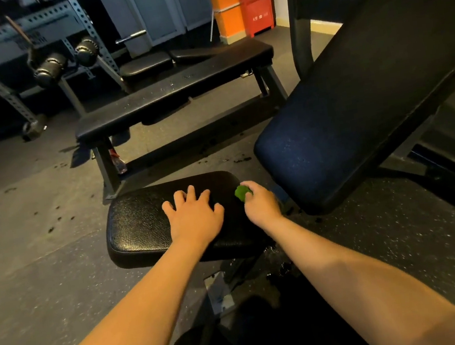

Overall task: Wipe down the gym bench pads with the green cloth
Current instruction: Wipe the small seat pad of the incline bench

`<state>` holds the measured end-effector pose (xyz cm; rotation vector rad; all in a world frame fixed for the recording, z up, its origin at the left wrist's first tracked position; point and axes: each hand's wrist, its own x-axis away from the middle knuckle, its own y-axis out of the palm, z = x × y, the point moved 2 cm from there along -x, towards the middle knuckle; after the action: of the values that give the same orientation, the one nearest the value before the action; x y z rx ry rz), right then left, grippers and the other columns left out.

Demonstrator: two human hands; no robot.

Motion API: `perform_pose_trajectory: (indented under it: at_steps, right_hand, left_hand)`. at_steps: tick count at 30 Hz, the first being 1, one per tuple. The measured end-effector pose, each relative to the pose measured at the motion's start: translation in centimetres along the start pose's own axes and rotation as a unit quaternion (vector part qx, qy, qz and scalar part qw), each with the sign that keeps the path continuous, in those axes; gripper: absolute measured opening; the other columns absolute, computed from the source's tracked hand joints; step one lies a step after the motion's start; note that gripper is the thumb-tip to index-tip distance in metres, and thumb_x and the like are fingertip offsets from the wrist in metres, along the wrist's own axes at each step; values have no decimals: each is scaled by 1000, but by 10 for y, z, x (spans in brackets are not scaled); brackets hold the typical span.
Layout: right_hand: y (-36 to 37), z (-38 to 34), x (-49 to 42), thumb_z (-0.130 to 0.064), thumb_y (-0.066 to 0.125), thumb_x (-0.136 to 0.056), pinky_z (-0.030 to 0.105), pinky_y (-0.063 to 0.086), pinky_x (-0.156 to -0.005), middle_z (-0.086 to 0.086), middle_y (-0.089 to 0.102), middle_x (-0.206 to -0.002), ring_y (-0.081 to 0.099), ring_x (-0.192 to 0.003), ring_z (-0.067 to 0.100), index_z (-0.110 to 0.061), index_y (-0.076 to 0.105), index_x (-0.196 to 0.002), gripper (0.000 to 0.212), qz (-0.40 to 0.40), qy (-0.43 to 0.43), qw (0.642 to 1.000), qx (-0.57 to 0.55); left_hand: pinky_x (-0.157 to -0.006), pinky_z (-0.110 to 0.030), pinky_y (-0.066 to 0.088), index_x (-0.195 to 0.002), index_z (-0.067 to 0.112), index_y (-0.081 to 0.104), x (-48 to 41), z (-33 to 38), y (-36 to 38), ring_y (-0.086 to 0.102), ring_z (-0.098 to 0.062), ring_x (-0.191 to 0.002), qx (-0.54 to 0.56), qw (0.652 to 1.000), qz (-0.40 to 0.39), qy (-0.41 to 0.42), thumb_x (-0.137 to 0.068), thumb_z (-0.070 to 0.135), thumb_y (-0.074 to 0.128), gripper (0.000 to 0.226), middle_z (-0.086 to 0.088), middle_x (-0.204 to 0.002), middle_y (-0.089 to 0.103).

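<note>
Left hand (194,214) lies flat, fingers spread, on the black textured leather seat pad (141,227). Right hand (261,204) clutches the bunched green cloth (242,193) at the pad's right edge, beside the inclined dark blue back pad (345,128). Hands apart.

Seat pad (138,227) is showing black, pebbled grain. Cloth (242,193) at its right edge is showing bright green. Back pad (331,135) to its right is reading dark blue. Floor (45,268) beneath is showing grey, pale-speckled. Far beyond it, cabinet (254,1) is showing red, pillar (222,2) orange.
</note>
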<state>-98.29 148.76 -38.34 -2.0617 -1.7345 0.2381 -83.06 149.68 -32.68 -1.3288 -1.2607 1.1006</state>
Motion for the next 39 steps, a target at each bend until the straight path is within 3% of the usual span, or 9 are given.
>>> perform_pose_trajectory:
  at_steps: [11,16,20,22,25,28,31,37,39]
  right_hand:
    - [26,-32,-88,-10,40,-101,42,42,-109,4,49,-147,47,-133,26,-29,52,-141,46,-45,10,999,-19]
    - [40,-48,-88,-9,42,-101,40,43,-108,2,53,-143,48,-132,23,-28,57,-137,42,-72,-78,994,10]
    - [47,-53,-70,-11,45,-102,34,43,-104,-3,57,-137,51,-127,17,-30,63,-130,38,-124,-145,982,2]
    - [46,-58,-63,-10,47,-100,35,44,-104,-4,58,-136,51,-125,16,-32,62,-128,39,-122,-131,984,-18]
    - [39,-77,-48,-6,52,-97,32,49,-94,-4,57,-131,55,-115,14,-38,55,-123,42,-101,-31,990,-91]
    - [37,-115,-22,-8,54,-97,26,49,-77,0,54,-122,56,-102,13,-31,49,-117,31,-106,54,983,-139]
    - [42,-162,5,-9,52,-96,28,48,-73,6,53,-115,57,-98,17,-28,46,-111,25,-102,73,981,-147]
    - [79,-240,43,-2,57,-91,15,40,-59,19,54,-112,54,-74,16,-28,55,-77,30,-142,33,989,-4]
    - [88,-265,52,-1,59,-91,6,41,-62,20,58,-112,57,-78,13,-26,63,-75,30,-180,22,983,29]
  left_hand:
    - [-116,-52,14,-156,30,26,-9,7,9,15,-33,-146,10,1000,-2,-1,-99,54,24,62,-9,-166,17]
    - [-116,-52,15,-157,26,26,-10,7,8,17,-33,-145,15,1000,0,-9,-99,52,27,63,-9,-165,19]
    - [-111,-48,19,-154,21,28,-7,5,7,30,-30,-137,43,998,52,2,-100,42,34,58,-6,-157,36]
    - [-110,-46,18,-154,23,27,-4,0,4,35,-26,-132,112,992,49,5,-100,31,39,56,-1,-146,47]
    - [-105,-46,15,-154,28,31,10,-14,-8,41,-22,-128,191,980,51,7,-97,20,46,60,4,-142,52]
    - [-108,-50,22,-151,30,36,26,-41,-31,39,-20,-134,200,979,25,-11,-97,21,48,56,6,-153,44]
    - [-112,-43,28,-151,30,39,40,-82,-60,33,-21,-139,206,978,-16,-35,-98,26,49,53,5,-159,34]
    - [-117,-34,29,-148,12,46,73,-152,-113,32,-28,-146,384,906,-148,-103,-98,11,49,49,-9,-164,22]
    - [-116,-28,25,-149,9,43,78,-174,-133,30,-25,-148,399,890,-177,-133,-100,11,48,49,-10,-164,21]
